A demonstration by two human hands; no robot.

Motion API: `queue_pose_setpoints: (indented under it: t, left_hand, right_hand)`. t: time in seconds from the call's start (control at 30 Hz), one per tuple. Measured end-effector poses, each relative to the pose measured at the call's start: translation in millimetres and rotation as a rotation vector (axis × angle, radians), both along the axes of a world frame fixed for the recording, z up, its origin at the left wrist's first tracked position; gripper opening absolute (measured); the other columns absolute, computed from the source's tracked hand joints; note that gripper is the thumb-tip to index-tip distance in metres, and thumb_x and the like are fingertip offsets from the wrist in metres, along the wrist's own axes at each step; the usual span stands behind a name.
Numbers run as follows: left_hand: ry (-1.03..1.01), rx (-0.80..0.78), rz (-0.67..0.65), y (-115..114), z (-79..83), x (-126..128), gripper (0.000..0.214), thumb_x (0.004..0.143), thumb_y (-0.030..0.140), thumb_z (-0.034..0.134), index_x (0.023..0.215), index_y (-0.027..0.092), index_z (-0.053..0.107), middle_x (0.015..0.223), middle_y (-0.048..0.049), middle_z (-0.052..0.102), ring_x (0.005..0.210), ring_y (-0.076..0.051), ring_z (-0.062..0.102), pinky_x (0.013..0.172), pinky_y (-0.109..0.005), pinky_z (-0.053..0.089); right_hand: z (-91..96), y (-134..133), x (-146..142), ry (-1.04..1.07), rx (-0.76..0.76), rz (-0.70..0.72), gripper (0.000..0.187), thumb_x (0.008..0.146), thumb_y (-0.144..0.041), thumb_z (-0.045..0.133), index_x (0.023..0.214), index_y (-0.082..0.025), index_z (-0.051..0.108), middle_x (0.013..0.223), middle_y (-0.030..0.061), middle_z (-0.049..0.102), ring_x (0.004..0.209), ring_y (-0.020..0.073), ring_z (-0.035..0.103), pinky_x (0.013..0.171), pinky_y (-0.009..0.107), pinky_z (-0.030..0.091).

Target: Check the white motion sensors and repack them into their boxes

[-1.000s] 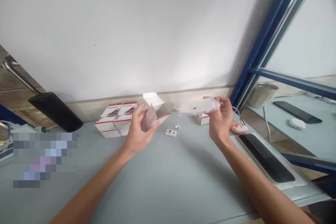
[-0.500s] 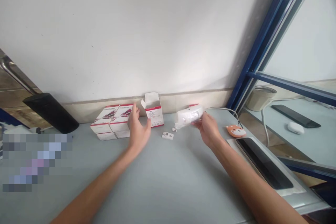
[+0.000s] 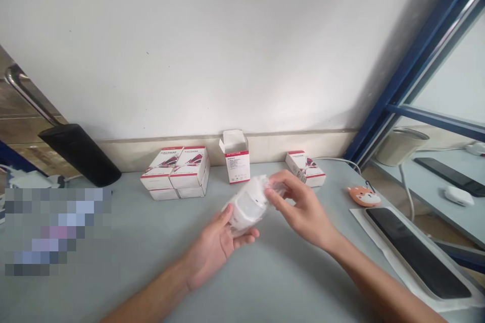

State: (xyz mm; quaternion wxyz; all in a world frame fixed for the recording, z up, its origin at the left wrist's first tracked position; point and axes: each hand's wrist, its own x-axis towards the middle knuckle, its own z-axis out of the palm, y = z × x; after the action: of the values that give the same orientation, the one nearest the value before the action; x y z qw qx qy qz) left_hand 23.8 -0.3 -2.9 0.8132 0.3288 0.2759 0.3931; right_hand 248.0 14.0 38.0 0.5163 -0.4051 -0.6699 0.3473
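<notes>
Well clear of the table's back edge (image 3: 267,165) — hands (image 3: 212,247) (image 3: 305,207) hold a bagged device (image 3: 248,207)

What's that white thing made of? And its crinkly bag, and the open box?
The bag looks like thin, clear plastic, wrinkled and shiny. The white thing inside is probably smooth, hard plastic, judging by its neat curves. The open box seems smooth printed cardboard, with thin folded flaps.

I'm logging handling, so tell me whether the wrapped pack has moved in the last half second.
Yes: against the stacked boxes, the wrapped pack has moved left and nearer the person.
</notes>
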Motion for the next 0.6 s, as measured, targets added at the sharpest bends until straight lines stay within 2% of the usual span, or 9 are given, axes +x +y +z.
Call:
queue_pose_setpoints:
  t: [0.1,0.2,0.27,0.33,0.37,0.43,0.53,0.6]
  left_hand:
    - [-0.083,-0.059,-0.088,1,-1.0,-4,0.056,0.103,0.058,0.052,0.132,0.015,0.071,0.124,-0.0144,0.072,0.094,-0.024,0.074,0.086,-0.035,0.057]
    - [-0.075,-0.085,-0.123,0,-0.3,-3,0.055,0.103,0.057,0.054,0.131,0.014,0.071,0.124,-0.0155,0.072,0.093,-0.025,0.074,0.084,-0.036,0.058]
    - [-0.035,-0.11,-0.103,-1,1.0,-1,0.047,0.103,0.05,0.057,0.129,0.014,0.072,0.119,-0.0139,0.073,0.092,-0.024,0.075,0.084,-0.035,0.058]
    - [-0.012,-0.14,-0.066,-1,3.6,-1,0.042,0.102,0.046,0.059,0.126,0.014,0.072,0.113,-0.0122,0.074,0.089,-0.023,0.075,0.082,-0.034,0.058]
    - [-0.017,-0.152,-0.049,-1,5.3,-1,0.041,0.102,0.045,0.06,0.127,0.015,0.072,0.113,-0.012,0.074,0.088,-0.023,0.075,0.081,-0.035,0.058]
    - [-0.055,-0.154,-0.026,0,9.3,-2,0.043,0.101,0.044,0.06,0.133,0.016,0.068,0.12,-0.0135,0.074,0.091,-0.025,0.076,0.085,-0.037,0.057]
    - [-0.113,-0.122,-0.037,1,14.2,-3,0.054,0.1,0.05,0.055,0.142,0.017,0.061,0.133,-0.0181,0.071,0.102,-0.031,0.076,0.095,-0.045,0.054]
    - [-0.119,-0.111,-0.042,2,15.5,-3,0.057,0.1,0.055,0.051,0.141,0.016,0.062,0.132,-0.0194,0.072,0.105,-0.033,0.075,0.097,-0.047,0.053]
  right_hand:
    - [3.4,-2,3,0.045,0.032,-0.091,0.018,0.099,-0.041,0.068,0.096,-0.023,0.07,0.082,0.0004,0.068,0.07,0.0141,0.063,0.062,0.027,0.054]
    - [9.6,3,11,0.168,0.085,-0.215,0.021,0.098,-0.043,0.069,0.097,-0.022,0.068,0.073,-0.001,0.066,0.06,0.0133,0.06,0.055,0.027,0.053]
    - [12.4,13,21,0.283,0.159,-0.379,0.023,0.097,-0.045,0.07,0.098,-0.022,0.065,0.073,-0.0016,0.065,0.059,0.0134,0.061,0.054,0.027,0.054]
    - [9.8,26,32,0.423,0.215,-0.554,0.028,0.093,-0.047,0.074,0.101,-0.024,0.06,0.083,-0.0023,0.064,0.065,0.0137,0.065,0.058,0.027,0.057]
    - [5.6,34,36,0.476,0.205,-0.6,0.034,0.09,-0.047,0.077,0.104,-0.026,0.056,0.088,-0.0027,0.064,0.069,0.0143,0.068,0.063,0.029,0.06]
    - [-8.8,47,41,0.501,0.115,-0.598,0.041,0.086,-0.048,0.078,0.105,-0.028,0.048,0.094,-0.0036,0.061,0.076,0.0164,0.072,0.07,0.034,0.063]
    - [-38.2,59,39,0.216,-0.059,-0.592,0.036,0.091,-0.055,0.066,0.103,-0.026,0.046,0.097,0.0,0.06,0.082,0.021,0.071,0.078,0.043,0.062]
    - [-54.4,62,36,-0.036,-0.075,-0.635,0.039,0.091,-0.057,0.064,0.108,-0.024,0.051,0.101,0.0056,0.064,0.095,0.0283,0.068,0.09,0.053,0.058]
